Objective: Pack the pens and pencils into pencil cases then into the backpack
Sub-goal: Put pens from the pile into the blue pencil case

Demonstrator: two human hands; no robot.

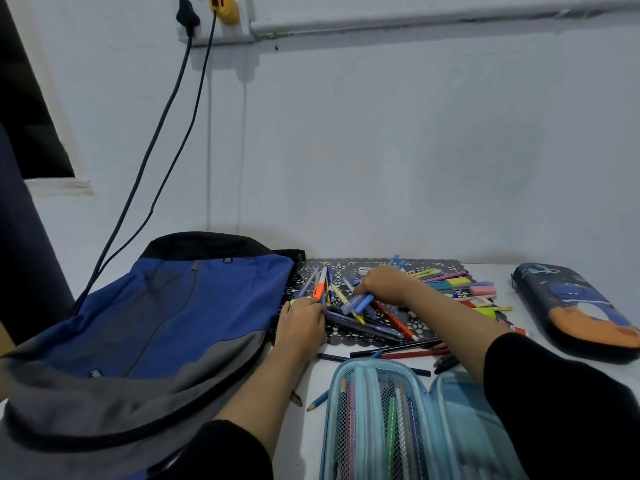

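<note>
A heap of pens and pencils lies on a black lace mat in the middle of the table. My left hand grips a bundle of pens that stick up and away from me. My right hand reaches into the heap and holds a few light-blue pens. An open light-blue pencil case with mesh pockets lies near me, several pencils inside it. The blue and grey backpack lies flat on the left. A dark space-print pencil case lies zipped on the right.
Erasers and highlighters lie on the mat's right side. Loose pencils sit between the mat and the open case. Two dark cables hang from wall sockets down behind the backpack. The wall stands just behind the table.
</note>
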